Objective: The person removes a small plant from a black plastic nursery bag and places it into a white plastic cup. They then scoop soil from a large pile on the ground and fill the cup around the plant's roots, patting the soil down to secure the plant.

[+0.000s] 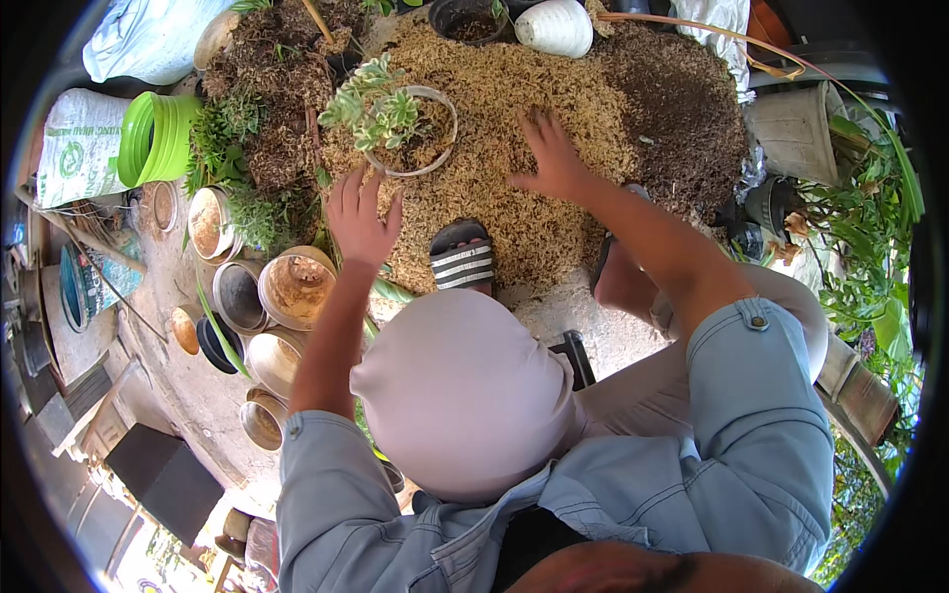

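My left hand [363, 215] is spread, with nothing in it, just below a round pot [449, 141] that holds a variegated leafy plant [382, 111]. Whether its fingertips touch the pot rim or the leaves, I cannot tell. My right hand [552, 159] has its fingers apart over a heap of light brown husk-like material [489, 96], to the right of the pot; contact with the heap is unclear. Dark soil or compost [675, 111] lies at the heap's right side. A white pot [556, 28] rests tipped over at the heap's far edge, beside a black pot [467, 22].
Several empty pots [296, 285] stand at the left, near a bright green pot [159, 139] on its side and a printed white sack [81, 148]. Uprooted greenery and root matter [267, 111] lie left of the heap. A grey pot [793, 133] and leafy plants [867, 296] line the right.
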`<state>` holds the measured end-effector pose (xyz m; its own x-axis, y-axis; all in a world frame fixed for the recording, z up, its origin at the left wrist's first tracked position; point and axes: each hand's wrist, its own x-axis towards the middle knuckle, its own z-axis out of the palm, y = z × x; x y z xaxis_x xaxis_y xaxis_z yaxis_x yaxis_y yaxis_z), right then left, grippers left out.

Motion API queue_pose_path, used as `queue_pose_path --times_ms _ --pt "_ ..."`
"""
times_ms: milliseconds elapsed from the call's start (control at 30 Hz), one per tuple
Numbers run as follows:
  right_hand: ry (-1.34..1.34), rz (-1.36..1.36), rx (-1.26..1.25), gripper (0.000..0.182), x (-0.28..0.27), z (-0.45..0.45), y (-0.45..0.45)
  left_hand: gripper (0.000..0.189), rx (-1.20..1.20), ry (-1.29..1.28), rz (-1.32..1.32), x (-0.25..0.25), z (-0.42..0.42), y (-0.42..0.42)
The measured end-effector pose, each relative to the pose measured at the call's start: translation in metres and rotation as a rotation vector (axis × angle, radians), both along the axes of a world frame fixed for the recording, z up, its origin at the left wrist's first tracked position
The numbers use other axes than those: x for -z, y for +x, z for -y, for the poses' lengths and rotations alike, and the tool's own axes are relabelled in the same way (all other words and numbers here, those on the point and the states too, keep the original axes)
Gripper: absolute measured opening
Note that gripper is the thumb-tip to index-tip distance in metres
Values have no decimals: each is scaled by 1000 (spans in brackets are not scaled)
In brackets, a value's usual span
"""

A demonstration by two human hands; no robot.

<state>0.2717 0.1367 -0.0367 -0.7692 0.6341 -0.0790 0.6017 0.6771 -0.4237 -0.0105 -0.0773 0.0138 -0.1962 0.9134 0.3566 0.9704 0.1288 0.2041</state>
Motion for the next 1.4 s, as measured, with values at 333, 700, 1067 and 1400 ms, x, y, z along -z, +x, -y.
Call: queue_pose_path --times_ms 333,700,1067,1400 --pt "-189 -262 74 79 32 54 -60 78 -478 -136 592 106 0 75" --pt "-1128 -915 922 44 5 106 -119 61 -566 283 2162 43 -43 110" --pt "-1335 -1325 1045 21 -79 88 -111 43 -277 65 2416 -67 -60 109" --pt "-1030 -466 759 46 -142 6 -143 40 -675 212 1948 -76 -59 18"
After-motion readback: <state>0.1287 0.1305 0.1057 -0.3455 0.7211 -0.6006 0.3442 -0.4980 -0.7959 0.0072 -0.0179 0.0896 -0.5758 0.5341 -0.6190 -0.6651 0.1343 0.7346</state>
